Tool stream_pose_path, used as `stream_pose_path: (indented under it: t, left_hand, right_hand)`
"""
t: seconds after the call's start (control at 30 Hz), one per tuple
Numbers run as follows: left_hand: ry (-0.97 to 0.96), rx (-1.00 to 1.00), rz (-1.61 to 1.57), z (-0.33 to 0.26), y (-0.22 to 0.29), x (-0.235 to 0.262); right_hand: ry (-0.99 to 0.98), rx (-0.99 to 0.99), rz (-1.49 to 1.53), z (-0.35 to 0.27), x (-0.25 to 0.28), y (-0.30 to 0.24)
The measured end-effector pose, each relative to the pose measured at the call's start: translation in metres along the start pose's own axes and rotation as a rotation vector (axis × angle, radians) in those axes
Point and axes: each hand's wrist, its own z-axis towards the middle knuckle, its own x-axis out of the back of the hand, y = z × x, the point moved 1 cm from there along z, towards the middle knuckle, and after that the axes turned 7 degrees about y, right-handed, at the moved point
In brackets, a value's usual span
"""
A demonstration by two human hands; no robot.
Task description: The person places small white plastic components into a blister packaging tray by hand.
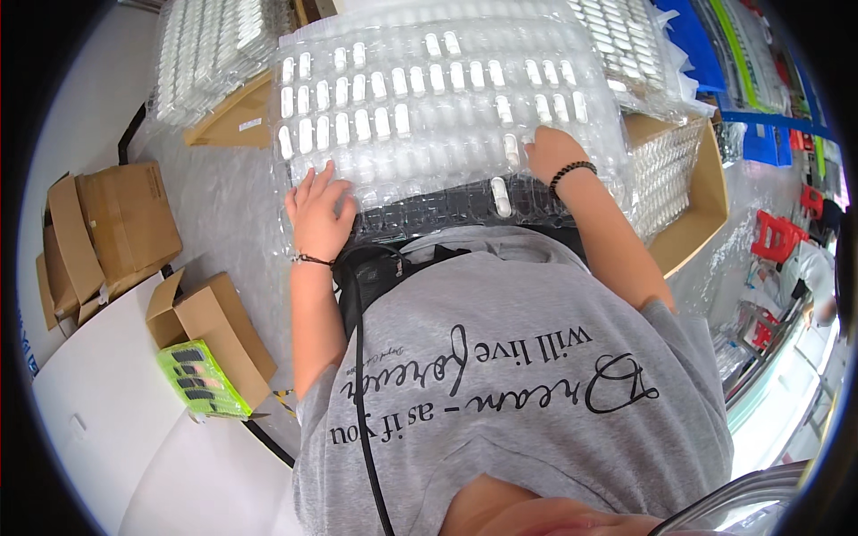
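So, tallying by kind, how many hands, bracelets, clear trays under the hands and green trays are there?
Hands: 2, left hand and right hand
Bracelets: 2, thin bracelet and black beaded bracelet
Clear tray under the hands: 1
Green tray: 1
Total: 6

The table (214, 205) is covered with a clear, crinkly plastic sheet. A big clear plastic tray (447, 98) lies flat on it, full of rows of small white pieces. Under that tray sits a dark tray (429, 213), and its near edge peeks out. 2 open brown boxes rest on the table too: 1 box (234, 121) at the back left, and 1 box (693, 192) at the right.
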Motion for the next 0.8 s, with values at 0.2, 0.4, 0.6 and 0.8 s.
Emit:
stream_pose_path:
  t: [0.2,0.4,0.6,0.8]
  left_hand:
    - [0.035,-0.027,-0.012,0.008,-0.003,0.000]
    - [0.051,-0.014,-0.008,0.014,-0.006,0.001]
    - [0.391,0.084,-0.314,0.026,-0.042,0.020]
    - [-0.097,0.778,-0.732,0.040,-0.133,0.006]
  right_hand:
    - [0.038,-0.064,0.029,0.001,-0.001,-0.012]
    - [-0.078,-0.186,-0.004,0.011,0.011,-0.031]
    - [0.007,-0.190,0.014,0.017,0.009,-0.017]
    - [0.103,-0.045,0.289,0.015,0.025,0.002]
